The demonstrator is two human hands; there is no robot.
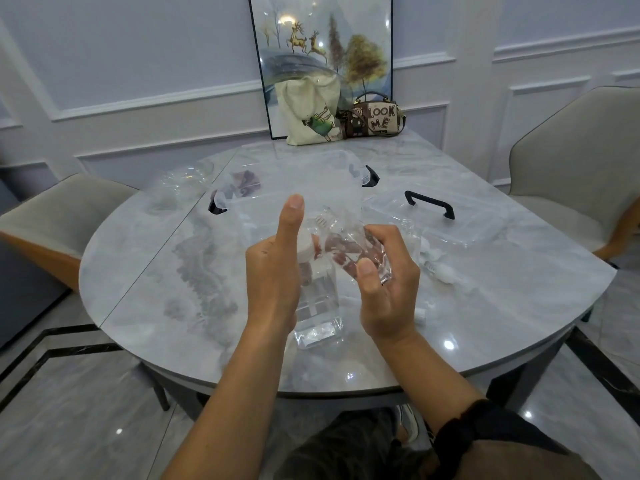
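My left hand (275, 268) grips a clear square bottle (318, 306) with a white cap (306, 245), thumb pointing up; the bottle's base is near the table. My right hand (386, 282) holds a crumpled clear plastic wrapper (356, 251) right beside the cap, thumb pressed on it. Both hands are above the near middle of the grey marble table (156, 271).
A clear storage box (294, 178) with black latches stands behind the hands; its lid with a black handle (429, 204) lies to the right. Another clear bottle (410, 233) and white small parts (443, 271) lie at right. Bags (311, 112) and a picture stand at the back; chairs flank the table.
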